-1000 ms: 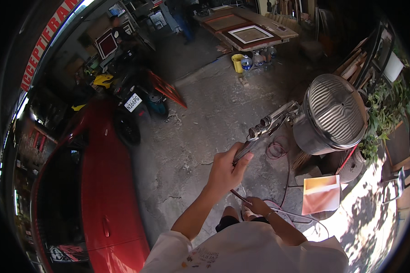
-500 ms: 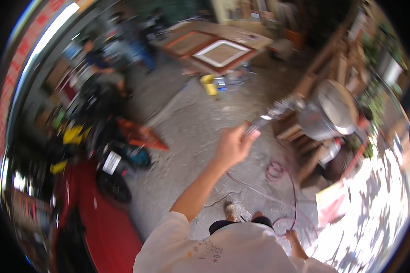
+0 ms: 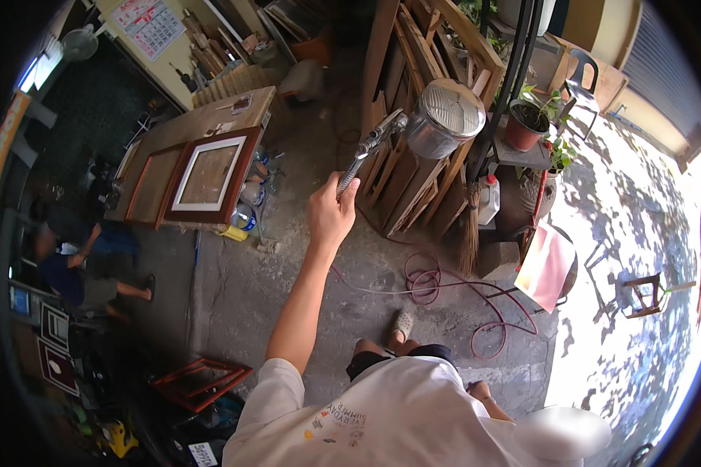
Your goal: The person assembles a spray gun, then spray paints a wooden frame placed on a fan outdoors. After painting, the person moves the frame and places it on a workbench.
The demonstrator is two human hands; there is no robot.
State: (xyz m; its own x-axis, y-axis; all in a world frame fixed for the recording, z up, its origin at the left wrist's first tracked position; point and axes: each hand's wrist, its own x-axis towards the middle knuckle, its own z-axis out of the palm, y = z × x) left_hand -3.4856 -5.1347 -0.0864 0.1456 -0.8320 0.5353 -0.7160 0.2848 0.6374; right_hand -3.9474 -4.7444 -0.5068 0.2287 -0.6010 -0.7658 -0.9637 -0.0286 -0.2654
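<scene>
My left hand (image 3: 332, 212) is raised ahead of me on an outstretched arm, its fingers wrapped round the handle of a metal spray gun (image 3: 375, 142). A large silver cup (image 3: 442, 124) with a ridged round end sits at the gun's far end. Behind it lean wooden boards. My right hand (image 3: 480, 390) hangs low by my side next to my dark shorts. Its fingers are partly hidden, so whether it holds anything is unclear. A reddish hose (image 3: 423, 289) lies coiled on the floor ahead; its link to the gun does not show.
At left stands a table (image 3: 234, 109) bearing a brown-and-white frame (image 3: 210, 173). Boards and frames (image 3: 413, 191) lean beside a broom (image 3: 470, 233), white jug (image 3: 487, 200) and potted plant (image 3: 526, 126). A reddish frame (image 3: 201, 383) lies lower left. A person (image 3: 70, 276) sits at far left.
My view has swung to the right, so the table and the seated person now appear farther left. The left hand still grips the spray gun, now held more upright in view.
</scene>
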